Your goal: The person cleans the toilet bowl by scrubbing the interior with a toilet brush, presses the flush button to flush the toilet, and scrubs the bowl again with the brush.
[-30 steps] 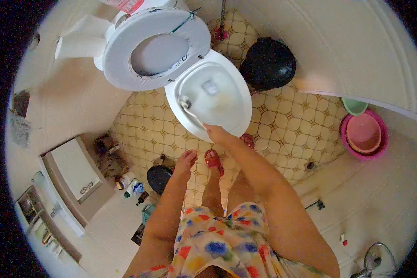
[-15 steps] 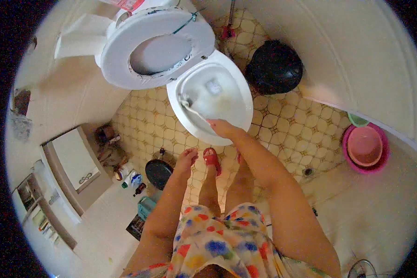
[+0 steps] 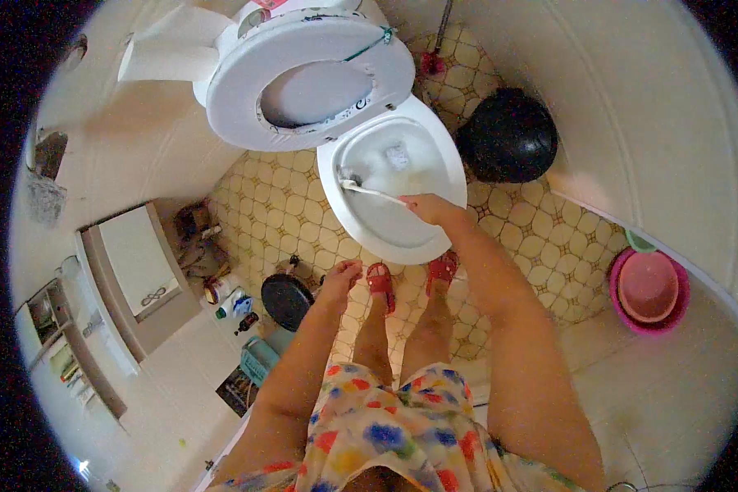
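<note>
My right hand is closed around the thin white handle of a toilet brush. The brush reaches left into the white toilet bowl, its head against the inner left wall; the bristles are hard to make out. Water and a pale patch show at the bowl's bottom. The white seat and lid stand raised behind the bowl, a green tie on the edge. In front of the bowl, my left hand hangs above the floor, fingers loosely curled and holding nothing visible.
A black bin stands right of the toilet. Pink basins sit by the right wall. To the left are a dark round stool, several bottles and a white cabinet. Red sandals are on my feet on the tiled floor.
The camera view has shifted, so the toilet appears further right. My right hand has moved up and right over the bowl, and the brush handle lies flatter. The brush head remains at the bowl's left side.
</note>
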### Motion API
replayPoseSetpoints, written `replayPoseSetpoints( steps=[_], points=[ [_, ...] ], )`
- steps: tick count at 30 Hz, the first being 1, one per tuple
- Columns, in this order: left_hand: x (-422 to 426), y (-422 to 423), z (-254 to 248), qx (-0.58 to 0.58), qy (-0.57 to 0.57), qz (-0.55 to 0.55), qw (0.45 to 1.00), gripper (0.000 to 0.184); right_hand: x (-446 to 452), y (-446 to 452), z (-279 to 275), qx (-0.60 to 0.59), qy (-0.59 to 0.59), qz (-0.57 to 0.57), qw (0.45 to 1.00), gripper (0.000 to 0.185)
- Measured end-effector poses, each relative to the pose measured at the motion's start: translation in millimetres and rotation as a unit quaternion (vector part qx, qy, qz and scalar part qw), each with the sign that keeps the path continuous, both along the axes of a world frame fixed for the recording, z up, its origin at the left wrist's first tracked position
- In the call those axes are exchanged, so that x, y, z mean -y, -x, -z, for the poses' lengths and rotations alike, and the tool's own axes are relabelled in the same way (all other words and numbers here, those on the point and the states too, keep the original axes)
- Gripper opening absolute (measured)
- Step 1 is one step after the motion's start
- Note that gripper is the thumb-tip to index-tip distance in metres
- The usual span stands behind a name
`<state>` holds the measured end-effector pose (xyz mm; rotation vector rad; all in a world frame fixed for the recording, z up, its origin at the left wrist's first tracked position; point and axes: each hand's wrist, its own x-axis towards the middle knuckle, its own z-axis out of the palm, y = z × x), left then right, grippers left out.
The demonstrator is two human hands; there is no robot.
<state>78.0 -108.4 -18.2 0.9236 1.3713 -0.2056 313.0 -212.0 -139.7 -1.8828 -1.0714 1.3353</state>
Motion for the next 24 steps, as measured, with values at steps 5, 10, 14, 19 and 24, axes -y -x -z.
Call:
replayPoseSetpoints(
  steps=[5,10,14,19,24],
  points=[
    [-5,8,5,0.013,0.01,0.0,1.0,0.017,-3,-2,-21,0.234,0.086,-0.053,0.967,0.028],
    [-5,10,5,0.001,0.001,0.004,1.0,0.017,-13,-7,-32,0.244,0.071,-0.051,0.966,0.029],
    [-2,15,12,-0.005,-0.003,-0.01,1.0,0.02,9,19,-4,0.248,-0.005,-0.088,0.965,0.032],
    [-6,17,11,-0.001,0.019,-0.024,1.0,0.018,68,-11,-28,0.262,0.022,-0.279,0.924,0.033],
    [-9,21,17,-0.006,0.024,-0.034,0.999,0.019,41,-9,-30,0.293,0.049,-0.249,0.922,0.033]
  ],
)
